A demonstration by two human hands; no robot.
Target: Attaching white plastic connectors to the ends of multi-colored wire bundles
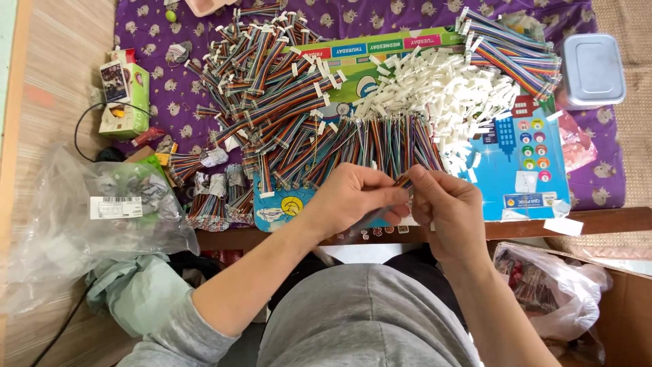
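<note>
Two hands meeting at frame centre: left hand (353, 194) and right hand (448, 204) both pinching one rainbow wire strip (402, 182). White plug pile (441, 92) lying upper right, wire bundles (272, 75) upper left. Likely risk: thin strip slipping, fingertips gripping only its end.

Low wooden table (611, 221), front edge showing, top covered by a purple cloth (146, 41) with a small pale animal print. Floor: woven straw mat (58, 75), pale beige, running up the left side and visible again at top right. Crumpled clear plastic bag (61, 224) on the mat, left. Cardboard box (628, 306) lower right. Light is even and bright, with soft shadows.
</note>
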